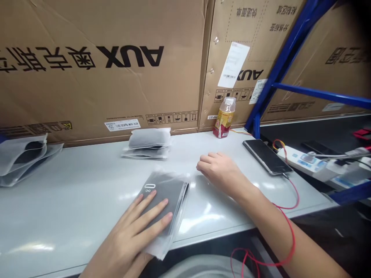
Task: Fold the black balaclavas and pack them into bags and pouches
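Observation:
My left hand (130,231) lies with its fingers spread over a frosted plastic pouch (166,193) near the table's front edge. The pouch has dark contents and a white mark; its right side shows several layered edges. The thumb is partly hidden at the pouch's lower edge. To the right, my right hand (217,168) rests on the white tabletop with its fingers curled in, and I see nothing in it. Behind the pouch is a small stack of similar frosted pouches (149,141). More frosted pouches (23,158) with dark contents lie at the far left.
Large cardboard boxes (101,92) line the table's back. A drink bottle (224,117) stands near them. On the right are a phone (267,156) with a red cable (292,231), a power strip (304,159) and a blue metal frame (285,58).

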{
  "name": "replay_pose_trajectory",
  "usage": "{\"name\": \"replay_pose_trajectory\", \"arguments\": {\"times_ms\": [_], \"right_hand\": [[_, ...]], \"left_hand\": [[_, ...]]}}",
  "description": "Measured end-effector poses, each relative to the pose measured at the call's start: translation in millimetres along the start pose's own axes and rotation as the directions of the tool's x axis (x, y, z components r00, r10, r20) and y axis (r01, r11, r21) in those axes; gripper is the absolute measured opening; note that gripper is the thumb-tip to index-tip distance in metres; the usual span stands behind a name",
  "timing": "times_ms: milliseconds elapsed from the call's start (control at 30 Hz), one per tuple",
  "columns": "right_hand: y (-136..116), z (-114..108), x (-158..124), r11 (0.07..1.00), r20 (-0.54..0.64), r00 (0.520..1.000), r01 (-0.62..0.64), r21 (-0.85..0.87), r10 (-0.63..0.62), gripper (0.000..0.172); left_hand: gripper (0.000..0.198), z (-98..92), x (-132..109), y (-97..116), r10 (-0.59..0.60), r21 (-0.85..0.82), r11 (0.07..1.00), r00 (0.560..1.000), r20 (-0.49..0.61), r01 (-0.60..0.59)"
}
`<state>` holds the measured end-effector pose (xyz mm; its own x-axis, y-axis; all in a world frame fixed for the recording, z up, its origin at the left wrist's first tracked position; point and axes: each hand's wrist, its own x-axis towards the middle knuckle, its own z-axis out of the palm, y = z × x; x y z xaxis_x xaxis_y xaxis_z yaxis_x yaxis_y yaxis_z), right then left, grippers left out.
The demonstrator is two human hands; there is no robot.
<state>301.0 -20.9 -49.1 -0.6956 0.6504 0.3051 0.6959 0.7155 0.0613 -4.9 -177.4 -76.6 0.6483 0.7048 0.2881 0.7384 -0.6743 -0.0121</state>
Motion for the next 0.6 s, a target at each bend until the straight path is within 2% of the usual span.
{"name": "replay_pose_trajectory", "arguments": {"times_ms": [33, 100, 167, 233, 300, 400, 500, 533, 600], "right_hand": [[-2.7, -1.5, -3.4, 1.000, -0.001, 1.000, -0.027, 0.005, 0.027, 0.028], [-15.0, -6.6, -12.1, 0.994, 0.011, 0.997, -0.071, 0.078, 0.071, 0.023], [-35.2, -12.8, -21.5, 0.960, 0.064, 0.993, -0.112, 0.256, 0.099, 0.018], [-59.4, -17.1, -28.7, 0.883, 0.154, 0.982, -0.166, 0.439, 0.108, 0.022], [-82.5, -17.9, -31.5, 0.845, 0.197, 0.971, -0.218, 0.489, 0.137, 0.030], [-107.2, -14.2, -27.0, 0.835, 0.205, 0.958, -0.275, 0.477, 0.199, 0.034], [-118.0, -9.4, -18.4, 0.810, 0.208, 0.941, -0.337, 0.480, 0.268, 0.023], [-119.3, -8.4, -15.9, 0.784, 0.200, 0.938, -0.346, 0.516, 0.282, 0.018], [-119.1, -8.3, -12.1, 0.700, 0.170, 0.946, -0.319, 0.639, 0.276, 0.020]], "left_hand": [[0.071, -0.2, 0.2, 1.4, -0.035, -0.001, 0.999, 0.999, 0.006, 0.035], [0.084, -0.7, 0.5, 3.5, -0.114, -0.014, 0.993, 0.993, 0.014, 0.114], [0.092, -0.4, 0.3, 4.7, -0.193, -0.054, 0.980, 0.981, 0.015, 0.194], [0.077, 1.5, -0.1, 6.1, -0.272, -0.091, 0.958, 0.962, 0.018, 0.272], [0.065, 5.2, 0.6, 9.6, -0.337, -0.075, 0.939, 0.942, 0.003, 0.336], [0.071, 13.0, 4.7, 20.2, -0.342, 0.016, 0.939, 0.938, -0.061, 0.343], [0.075, 20.7, 9.4, 30.3, -0.340, 0.086, 0.933, 0.933, -0.116, 0.350], [0.076, 22.7, 10.0, 31.6, -0.355, 0.097, 0.925, 0.926, -0.128, 0.367], [0.076, 25.6, 8.3, 30.0, -0.381, 0.100, 0.913, 0.913, -0.144, 0.396]]}}
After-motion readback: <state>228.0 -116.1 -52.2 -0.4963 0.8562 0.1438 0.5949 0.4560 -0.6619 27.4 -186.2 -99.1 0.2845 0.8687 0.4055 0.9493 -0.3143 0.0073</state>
